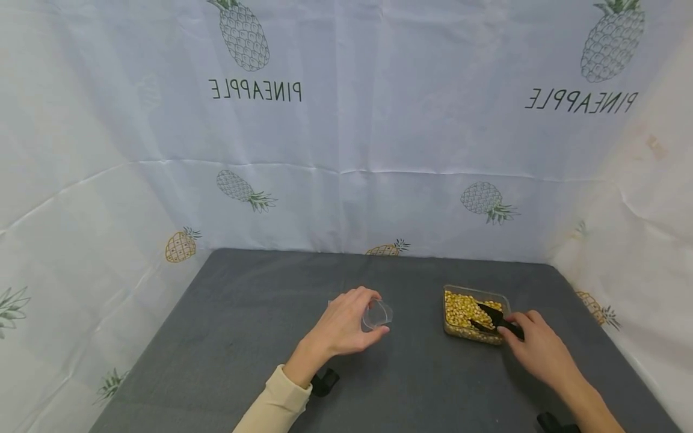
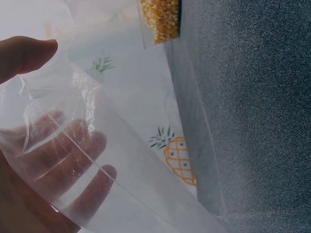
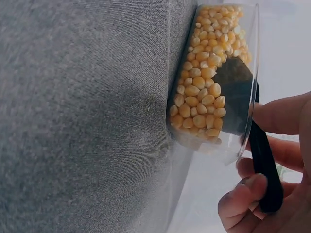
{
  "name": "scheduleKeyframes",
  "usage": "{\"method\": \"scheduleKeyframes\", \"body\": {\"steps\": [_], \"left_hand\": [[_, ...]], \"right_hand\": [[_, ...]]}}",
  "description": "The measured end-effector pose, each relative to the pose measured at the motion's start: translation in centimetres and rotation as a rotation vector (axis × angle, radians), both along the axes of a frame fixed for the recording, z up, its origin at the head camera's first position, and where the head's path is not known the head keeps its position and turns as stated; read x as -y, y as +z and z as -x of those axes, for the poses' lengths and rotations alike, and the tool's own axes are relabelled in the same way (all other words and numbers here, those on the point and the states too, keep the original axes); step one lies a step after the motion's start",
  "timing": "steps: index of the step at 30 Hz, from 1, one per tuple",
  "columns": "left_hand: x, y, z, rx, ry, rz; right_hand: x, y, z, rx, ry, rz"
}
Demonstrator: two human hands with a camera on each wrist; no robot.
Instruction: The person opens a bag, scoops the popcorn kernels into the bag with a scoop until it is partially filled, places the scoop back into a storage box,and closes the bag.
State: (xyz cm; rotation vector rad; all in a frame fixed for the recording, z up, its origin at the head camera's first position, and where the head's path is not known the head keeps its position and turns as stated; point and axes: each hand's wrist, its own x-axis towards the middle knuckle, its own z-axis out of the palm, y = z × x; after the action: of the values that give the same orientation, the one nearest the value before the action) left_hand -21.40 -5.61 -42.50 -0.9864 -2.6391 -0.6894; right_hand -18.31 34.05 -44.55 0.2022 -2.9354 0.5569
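In the head view my left hand (image 1: 346, 322) holds a clear plastic bag (image 1: 377, 314) above the table, its mouth spread between thumb and fingers. Through the film of the bag (image 2: 126, 194), the left wrist view shows the fingers (image 2: 80, 155). On the right, a clear rectangular container (image 1: 471, 338) holds yellow corn kernels (image 1: 461, 308). My right hand (image 1: 538, 346) grips the handle of a black scoop (image 1: 495, 316), whose blade rests among the kernels. The right wrist view shows that handle (image 3: 265, 170) between thumb and fingers, and part of the blade behind the container's wall.
A dark grey cloth (image 1: 227, 337) covers the table. White curtains with pineapple prints (image 1: 346, 120) hang behind it and at both sides. A black strap piece (image 1: 325, 382) shows at the left wrist, another (image 1: 552, 423) at the right.
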Motion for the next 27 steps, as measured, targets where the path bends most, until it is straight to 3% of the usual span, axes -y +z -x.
{"method": "scheduleKeyframes", "body": {"steps": [8,27], "left_hand": [[0.1,-0.1,0.0,0.004,0.001,0.006],[-0.1,-0.1,0.0,-0.006,-0.001,0.008]], "right_hand": [[-0.2,0.2,0.5,-0.029,0.011,0.032],[-1.4,1.4,-0.5,-0.044,0.006,0.06]]}}
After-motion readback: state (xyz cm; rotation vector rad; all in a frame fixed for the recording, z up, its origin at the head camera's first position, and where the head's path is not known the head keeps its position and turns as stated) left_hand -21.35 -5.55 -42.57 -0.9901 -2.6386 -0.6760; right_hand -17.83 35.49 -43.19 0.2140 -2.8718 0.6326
